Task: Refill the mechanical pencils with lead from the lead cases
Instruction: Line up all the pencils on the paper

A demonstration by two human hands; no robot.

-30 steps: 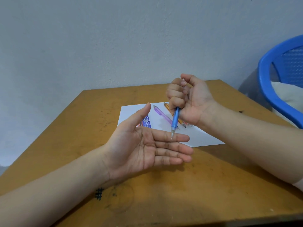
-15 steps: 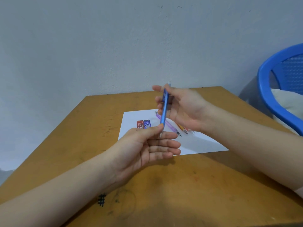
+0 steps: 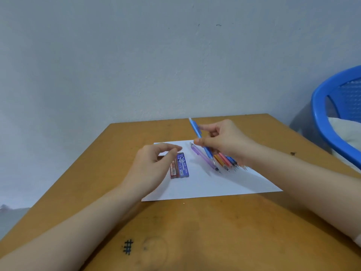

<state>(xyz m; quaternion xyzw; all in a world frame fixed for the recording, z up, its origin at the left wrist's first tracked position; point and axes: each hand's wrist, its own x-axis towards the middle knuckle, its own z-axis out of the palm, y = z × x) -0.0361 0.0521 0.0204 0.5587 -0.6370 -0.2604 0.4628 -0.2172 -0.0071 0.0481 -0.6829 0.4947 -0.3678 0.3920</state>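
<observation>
**A:** Where is the pencil?

**B:** The slim blue plastic mechanical pencil (image 3: 198, 134) is up off the square brown wooden table (image 3: 214, 231). The right hand (image 3: 224, 141) pinches it mid-barrel between thumb and curled fingers, with the cap toward 11 o'clock and the tip toward 5.

**A:** And the lead cases?

**B:** Two flat cases lie side by side, touching, at 9 o'clock on the white paper sheet (image 3: 214, 184). The translucent red lead case (image 3: 174, 171) is on the left and the blue lead case (image 3: 183, 165), printed "PENCIL LEAD", is on the right. I cannot tell what lead is inside either.

**A:** The other hand?

**B:** The left hand (image 3: 154, 163) is over the red case's far end, with thumb and forefinger curved and narrowly apart. I cannot tell whether it grips the case.

**A:** Anything else?

**B:** A translucent purple mechanical pencil (image 3: 203, 158) lies at 1 o'clock on the sheet. Just beside it is a row of orange, red and blue pencils (image 3: 224, 160), partly under the right wrist. At 3 o'clock from the table, a blue plastic chair (image 3: 322, 122) holds a pale cushion (image 3: 345, 132).
</observation>
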